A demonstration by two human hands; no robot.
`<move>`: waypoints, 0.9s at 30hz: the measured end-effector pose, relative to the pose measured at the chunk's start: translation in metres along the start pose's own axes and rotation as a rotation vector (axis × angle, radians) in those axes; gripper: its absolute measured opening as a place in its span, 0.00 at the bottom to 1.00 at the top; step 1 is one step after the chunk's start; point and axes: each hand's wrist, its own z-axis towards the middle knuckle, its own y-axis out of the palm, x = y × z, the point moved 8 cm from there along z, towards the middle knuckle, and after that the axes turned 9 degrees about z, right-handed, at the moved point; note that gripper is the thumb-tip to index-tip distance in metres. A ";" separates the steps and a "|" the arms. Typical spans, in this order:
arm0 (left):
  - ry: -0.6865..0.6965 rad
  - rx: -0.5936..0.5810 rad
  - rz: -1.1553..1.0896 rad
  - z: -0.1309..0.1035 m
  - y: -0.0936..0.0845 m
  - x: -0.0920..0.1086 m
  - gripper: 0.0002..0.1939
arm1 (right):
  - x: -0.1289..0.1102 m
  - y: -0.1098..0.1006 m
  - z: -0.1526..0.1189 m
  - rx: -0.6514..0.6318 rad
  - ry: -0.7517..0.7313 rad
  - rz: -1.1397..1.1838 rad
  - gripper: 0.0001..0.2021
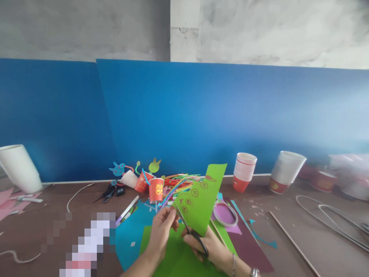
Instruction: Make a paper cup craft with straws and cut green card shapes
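Front red paper cup (pixel 156 195), ctr: lg yellow Chinese char. can be read, 囍 (dbl happiness). On white-and-red cup stack (pixel 286 173), R side, a yellow mark is seen, too blurred to be read

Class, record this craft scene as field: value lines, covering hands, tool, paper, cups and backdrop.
Right hand: holding scissors
Scissors: black-handled, at the raised green sheet
Left hand: near the sheet's left corner
Raised green sheet: reddish drawings
Stacked cups: white and red, right of sheet
Backdrop: blue panels
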 end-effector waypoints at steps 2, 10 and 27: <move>0.001 0.003 0.006 0.001 0.000 0.000 0.18 | 0.000 0.000 0.000 -0.004 -0.005 0.000 0.16; 0.005 -0.001 0.010 0.002 -0.001 -0.001 0.18 | -0.004 0.001 0.000 -0.019 -0.018 -0.007 0.17; -0.007 -0.019 0.068 0.003 -0.001 0.000 0.19 | 0.009 -0.006 0.004 0.003 0.032 -0.045 0.19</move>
